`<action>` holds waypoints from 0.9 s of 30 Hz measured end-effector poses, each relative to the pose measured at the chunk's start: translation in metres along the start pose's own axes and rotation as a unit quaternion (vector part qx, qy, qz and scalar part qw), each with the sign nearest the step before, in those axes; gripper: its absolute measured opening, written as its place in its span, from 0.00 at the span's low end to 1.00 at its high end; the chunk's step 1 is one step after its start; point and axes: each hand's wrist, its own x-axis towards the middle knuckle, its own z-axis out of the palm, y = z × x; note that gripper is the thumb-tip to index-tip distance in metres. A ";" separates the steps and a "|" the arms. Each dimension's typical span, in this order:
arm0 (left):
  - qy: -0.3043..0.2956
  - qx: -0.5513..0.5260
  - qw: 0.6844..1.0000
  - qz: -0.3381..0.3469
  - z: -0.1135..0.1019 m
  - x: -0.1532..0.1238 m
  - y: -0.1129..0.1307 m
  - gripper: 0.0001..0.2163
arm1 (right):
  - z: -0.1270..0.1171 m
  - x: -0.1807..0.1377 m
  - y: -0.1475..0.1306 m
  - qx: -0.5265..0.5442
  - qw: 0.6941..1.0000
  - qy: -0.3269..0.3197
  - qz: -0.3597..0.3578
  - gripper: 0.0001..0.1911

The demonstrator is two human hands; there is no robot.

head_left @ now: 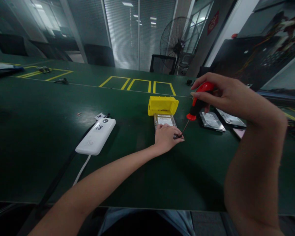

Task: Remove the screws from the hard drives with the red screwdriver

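On the green table a hard drive (163, 119) lies label up, its near part hidden beneath my left hand (166, 138). The fingers of that hand are closed over the drive, and its fingertips meet the lower end of a screwdriver shaft. My right hand (218, 93) is wrapped round the red and black handle of this screwdriver (192, 116). The tool slants down to the left, with its tip at the drive's right side by my left fingers. Just behind the drive stands a yellow plastic bin (163, 105), tipped with its opening towards me.
To the right lie two other hard drives (212, 121) (229, 117) and a pink-edged flat piece (239, 132). A white power bank (97, 136) with cables sits at the left. Yellow tape outlines (140, 80) mark the table's far side, with a fan (178, 46) beyond.
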 end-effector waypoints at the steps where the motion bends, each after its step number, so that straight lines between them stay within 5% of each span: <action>1: 0.001 0.000 1.000 0.001 0.000 0.000 0.000 0.08 | 0.000 0.000 0.000 0.004 1.000 -0.003 0.001 0.16; 27: 0.030 -0.022 0.999 -0.010 0.003 0.000 0.001 0.07 | -0.001 0.000 -0.006 0.000 1.000 0.008 0.008 0.15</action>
